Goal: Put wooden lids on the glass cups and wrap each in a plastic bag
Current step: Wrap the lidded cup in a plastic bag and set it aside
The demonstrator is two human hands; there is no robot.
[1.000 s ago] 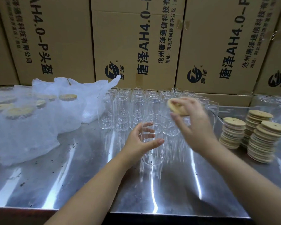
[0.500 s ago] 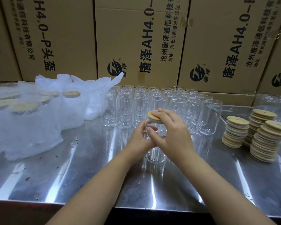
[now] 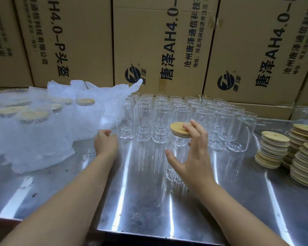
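The wooden lid (image 3: 180, 129) now sits flat on the glass cup (image 3: 174, 168), which stands on the steel table (image 3: 146, 213) just in front of the rows of bare cups (image 3: 160, 119). A second ago that lid was up in the air in the right hand, and half a second ago both hands were bunched together on the cup's rim, pressing it home. Now they have parted. The right hand (image 3: 194, 157) has opened wide: its fingers are straight and fanned, one fingertip lying on top of the lid, the thumb stretched out on the cup's left side. The left hand (image 3: 105, 142) has let go and gone off to the left, and lies by the edge of the heap of plastic bags (image 3: 89, 116), fingers curled in. From here I cannot tell whether it pinches any plastic.

Further left, bagged cups (image 3: 32, 118) with lids on show through the film. To the right stand stacks of spare lids (image 3: 274, 150). Printed cardboard boxes (image 3: 158, 41) wall off the back of the table.
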